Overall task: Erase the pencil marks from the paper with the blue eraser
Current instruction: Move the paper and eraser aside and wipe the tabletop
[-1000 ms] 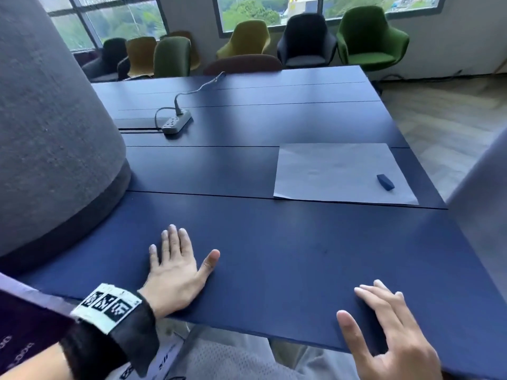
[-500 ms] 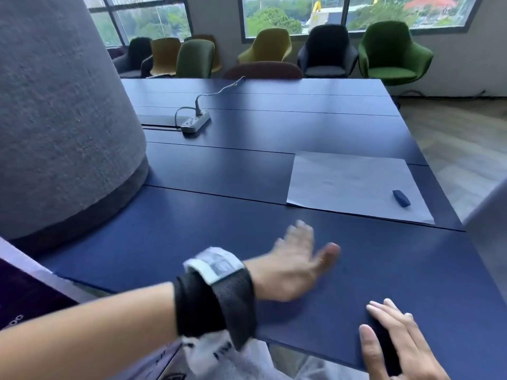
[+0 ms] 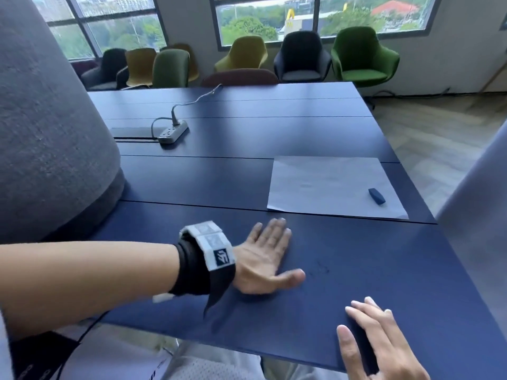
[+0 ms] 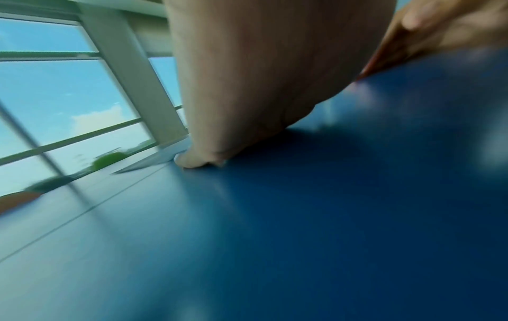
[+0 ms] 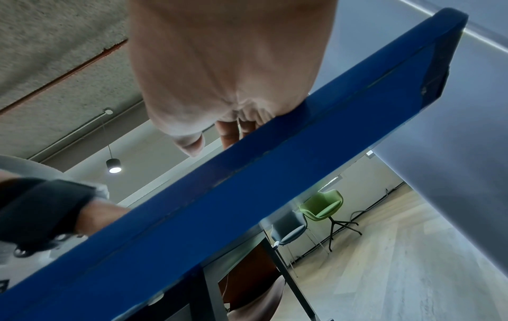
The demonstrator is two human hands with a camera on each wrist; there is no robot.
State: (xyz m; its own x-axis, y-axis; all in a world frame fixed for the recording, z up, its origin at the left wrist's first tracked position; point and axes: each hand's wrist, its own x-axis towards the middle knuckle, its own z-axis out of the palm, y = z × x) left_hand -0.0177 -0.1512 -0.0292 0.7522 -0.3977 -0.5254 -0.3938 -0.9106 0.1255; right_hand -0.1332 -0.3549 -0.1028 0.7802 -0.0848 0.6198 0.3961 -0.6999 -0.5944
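A grey-white sheet of paper (image 3: 329, 186) lies on the dark blue table (image 3: 219, 182) at the right, with faint marks near its middle. The small blue eraser (image 3: 377, 196) rests on the paper near its right edge. My left hand (image 3: 270, 256) lies flat on the table, fingers straight, its fingertips just short of the paper's near left corner. My right hand (image 3: 375, 335) rests flat with spread fingers at the table's near edge, well short of the eraser. Neither hand holds anything. In the left wrist view the paper's corner (image 4: 154, 161) shows beyond my fingertips.
A grey power strip (image 3: 173, 132) with its cable sits at the back left of the table. A large grey rounded column (image 3: 52, 127) stands at the left. Green, yellow and dark chairs line the far side under the windows. The table's right edge drops to wooden floor.
My left hand has slid from the near left of the table rightwards and forwards to just short of the paper. The right hand has stayed at the near edge. The view has lifted.
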